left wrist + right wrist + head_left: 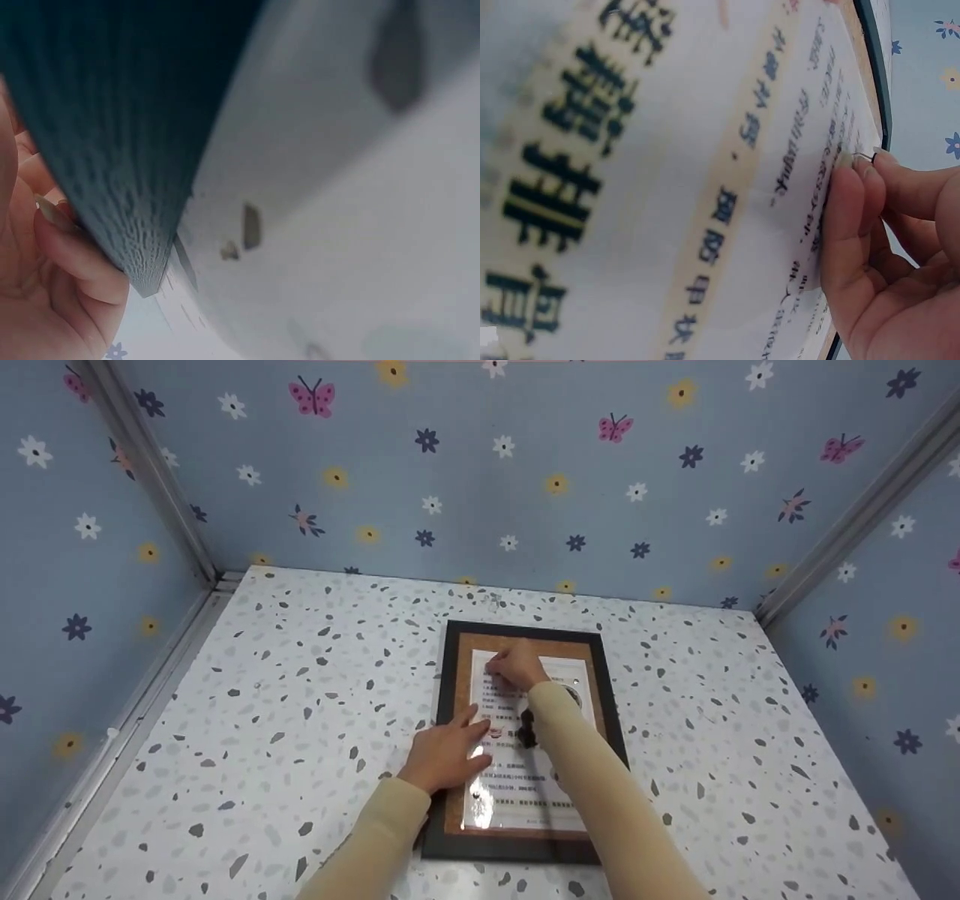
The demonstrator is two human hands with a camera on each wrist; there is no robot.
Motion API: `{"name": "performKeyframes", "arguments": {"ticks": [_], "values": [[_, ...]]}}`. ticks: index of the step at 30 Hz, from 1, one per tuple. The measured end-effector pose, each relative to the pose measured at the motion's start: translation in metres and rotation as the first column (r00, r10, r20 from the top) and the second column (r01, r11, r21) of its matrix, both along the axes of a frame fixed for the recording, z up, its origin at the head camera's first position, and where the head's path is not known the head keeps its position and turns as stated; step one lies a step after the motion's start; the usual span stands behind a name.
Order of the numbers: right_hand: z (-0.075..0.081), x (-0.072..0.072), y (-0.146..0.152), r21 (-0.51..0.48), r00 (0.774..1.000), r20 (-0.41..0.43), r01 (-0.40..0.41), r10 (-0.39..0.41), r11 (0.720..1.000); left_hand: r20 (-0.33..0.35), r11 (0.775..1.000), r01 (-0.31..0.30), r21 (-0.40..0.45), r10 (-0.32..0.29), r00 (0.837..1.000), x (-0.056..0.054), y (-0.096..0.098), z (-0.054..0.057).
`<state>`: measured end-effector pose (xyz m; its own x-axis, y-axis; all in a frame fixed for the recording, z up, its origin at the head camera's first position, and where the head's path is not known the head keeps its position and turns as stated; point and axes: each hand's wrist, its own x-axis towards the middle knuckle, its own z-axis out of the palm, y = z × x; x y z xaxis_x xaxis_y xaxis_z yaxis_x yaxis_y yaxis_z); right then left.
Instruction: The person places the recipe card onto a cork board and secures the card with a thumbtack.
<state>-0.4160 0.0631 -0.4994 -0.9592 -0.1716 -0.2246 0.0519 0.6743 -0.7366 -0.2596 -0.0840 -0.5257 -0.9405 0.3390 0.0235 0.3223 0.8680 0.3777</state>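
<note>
A black-framed cork board lies on the speckled tabletop, with a printed, glossy sheet over its middle. My left hand rests across the board's left side, fingers spread onto the sheet. In the left wrist view, that hand is beside the dark frame edge. Near the sheet's upper left corner, my right hand pinches a small pushpin between thumb and fingers. Its thin metal shank and dark head show in the right wrist view, right at the paper.
One small pin sits at the sheet's upper right, another pin at its lower left. Blue flowered panels stand behind and at both sides, with grey metal posts at the corners. The speckled tabletop surrounds the board.
</note>
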Motion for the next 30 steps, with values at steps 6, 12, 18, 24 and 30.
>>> {"name": "performKeyframes", "arguments": {"ticks": [6, 12, 18, 24, 30], "values": [[0.002, -0.007, 0.002, 0.022, 0.998, 0.057, 0.012, -0.013, 1.000, -0.004, 1.000, 0.007, 0.012, -0.007, 1.000, 0.001, 0.002, 0.001], [0.004, -0.012, -0.002, 0.058, 0.997, 0.069, 0.015, -0.019, 0.998, -0.009, 1.000, -0.003, 0.022, 0.004, 1.000, 0.000, 0.002, 0.000], [0.004, -0.013, -0.008, 0.050, 0.989, 0.120, 0.083, -0.088, 0.995, -0.002, 1.000, -0.007, 0.028, 0.007, 1.000, 0.000, 0.001, -0.001], [0.002, -0.014, -0.011, 0.067, 0.974, 0.166, 0.142, -0.152, 0.988, -0.008, 1.000, 0.007, 0.022, -0.007, 1.000, 0.003, 0.001, 0.000], [0.003, -0.016, -0.017, 0.075, 0.961, 0.199, 0.182, -0.194, 0.980, -0.016, 1.000, 0.006, -0.001, -0.006, 1.000, 0.004, 0.000, 0.001]]}}
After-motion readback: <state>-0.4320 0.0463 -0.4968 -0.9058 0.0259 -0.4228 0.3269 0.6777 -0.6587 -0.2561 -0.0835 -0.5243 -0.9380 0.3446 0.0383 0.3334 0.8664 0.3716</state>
